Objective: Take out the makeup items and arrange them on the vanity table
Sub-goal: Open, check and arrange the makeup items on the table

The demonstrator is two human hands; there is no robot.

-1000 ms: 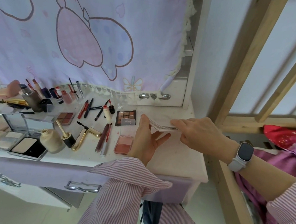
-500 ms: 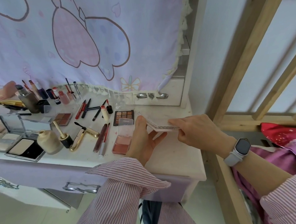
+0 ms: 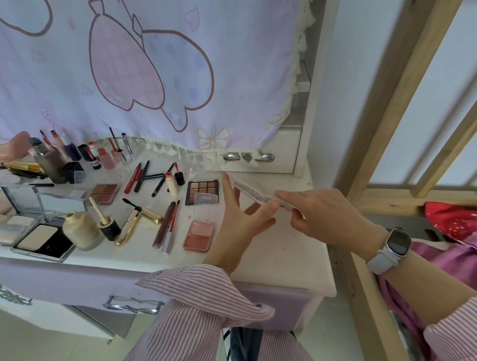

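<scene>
I hold a thin clear palette (image 3: 261,194) edge-on above the right part of the table (image 3: 288,256), between my two hands. My right hand (image 3: 322,213) pinches the near end of the case, fingers curled over its top edge and thumb under it; this grip carries the weight. My left hand (image 3: 237,222) is raised with fingers spread and fairly straight; the fingertips and thumb touch the far side of the case and steady it rather than clamp it. I cannot tell whether the case is closed or slightly parted along its edge.

The case is held tilted, its far end higher and pointing toward the drawer handles (image 3: 248,157) at the back. I judge this pose serves either to open the lid or to line the case up before setting it down.

Items already laid out occupy the left and centre of the table: a nine-pan eyeshadow palette (image 3: 202,188) just left of my left hand, a blush compact (image 3: 199,235) nearer the front edge, lip pencils (image 3: 137,175), a gold mascara tube (image 3: 130,225), and a powder compact (image 3: 39,240) at the front left. The bare surface lies under and to the right of my hands, so I judge that area to be the likely placement spot. The held case touches none of the laid-out items.
</scene>
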